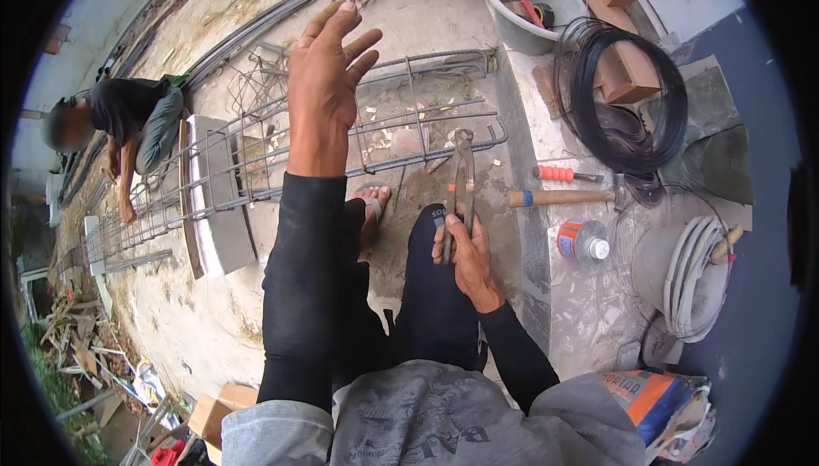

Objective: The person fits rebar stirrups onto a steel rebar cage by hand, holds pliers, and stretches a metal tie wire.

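My left hand point(328, 69) is raised above the steel rebar cage point(426, 156), its fingers stretched out and apart, with nothing visible in it. Lower down, in front of my knee, my right hand point(471, 260) is wrapped round the handles of steel pincers point(461, 159). The pincers' jaws point up, near the cage's close end, and orange bands show on the handles. The cage runs away to the left and passes over a grey and white block point(223, 202).
Right of me lie a black wire coil point(674, 108), a red-handled chisel point(559, 173), a wooden handle point(567, 198) and a bottle point(583, 241). A grey bucket point(512, 23) holds tools. Another person point(136, 112) crouches by the cage's far part. A mortar bag point(657, 402) is near.
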Available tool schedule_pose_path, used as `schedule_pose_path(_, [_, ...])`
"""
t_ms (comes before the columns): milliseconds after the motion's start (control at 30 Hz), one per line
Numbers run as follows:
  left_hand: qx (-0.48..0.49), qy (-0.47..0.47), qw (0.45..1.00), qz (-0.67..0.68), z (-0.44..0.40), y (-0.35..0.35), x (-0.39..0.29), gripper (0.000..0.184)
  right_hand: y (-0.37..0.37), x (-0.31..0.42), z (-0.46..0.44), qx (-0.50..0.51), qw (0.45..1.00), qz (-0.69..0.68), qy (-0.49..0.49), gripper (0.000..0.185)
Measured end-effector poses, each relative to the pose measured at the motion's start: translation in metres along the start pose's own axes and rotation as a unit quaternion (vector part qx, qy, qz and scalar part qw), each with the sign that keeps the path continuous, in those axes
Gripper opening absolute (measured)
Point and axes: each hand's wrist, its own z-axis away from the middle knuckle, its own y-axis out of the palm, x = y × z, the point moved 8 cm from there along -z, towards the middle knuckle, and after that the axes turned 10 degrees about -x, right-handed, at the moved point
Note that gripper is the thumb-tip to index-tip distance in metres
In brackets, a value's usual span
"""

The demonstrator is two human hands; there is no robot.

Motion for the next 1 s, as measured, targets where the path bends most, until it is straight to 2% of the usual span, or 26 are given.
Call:
schedule_pose_path(100, [0.001,-0.002,1.0,0.004,0.001,0.002,0.001,0.059,-0.011,-0.023,0.007,-0.067,0.997,0.028,0.038,0.039])
schedule_pose_path(200, [0.03,-0.008,1.0,-0.002,0.008,0.011,0.002,0.072,-0.009,-0.043,0.005,-0.052,0.993,-0.003,0.104,0.028])
schedule_pose_path(300, [0.033,-0.011,0.999,0.0,0.01,0.016,0.005,0.073,-0.008,-0.047,-0.014,-0.064,0.988,-0.012,0.14,0.025])
schedule_pose_path(433, [0.04,-0.011,0.999,0.007,0.01,0.018,0.007,0.074,-0.007,-0.06,-0.043,-0.085,0.988,-0.023,0.124,0.019])
schedule_pose_path(533, [0.041,-0.01,0.999,0.009,0.009,0.018,0.008,0.074,-0.006,-0.068,-0.048,-0.043,0.986,0.032,0.157,0.018])
schedule_pose_path(633, [0.039,-0.009,0.999,0.011,0.009,0.016,0.006,0.075,-0.014,-0.062,-0.056,-0.12,0.99,0.005,0.076,0.022])
schedule_pose_path(733, [0.046,-0.005,0.999,0.008,0.011,0.018,0.005,0.075,-0.01,-0.061,-0.051,-0.035,0.988,0.072,0.134,0.023])
schedule_pose_path(833, [0.041,-0.004,0.999,0.006,0.009,0.016,0.003,0.075,-0.021,-0.045,-0.052,-0.069,0.988,0.096,0.097,0.024])
schedule_pose_path(933, [0.036,-0.001,0.999,0.007,0.007,0.012,0.002,0.074,-0.028,-0.035,-0.051,-0.096,0.991,0.061,0.068,0.027])
schedule_pose_path(1000, [0.038,0.0,0.999,0.004,0.008,0.012,0.001,0.074,-0.02,-0.034,-0.049,-0.077,0.993,0.055,0.065,0.029])
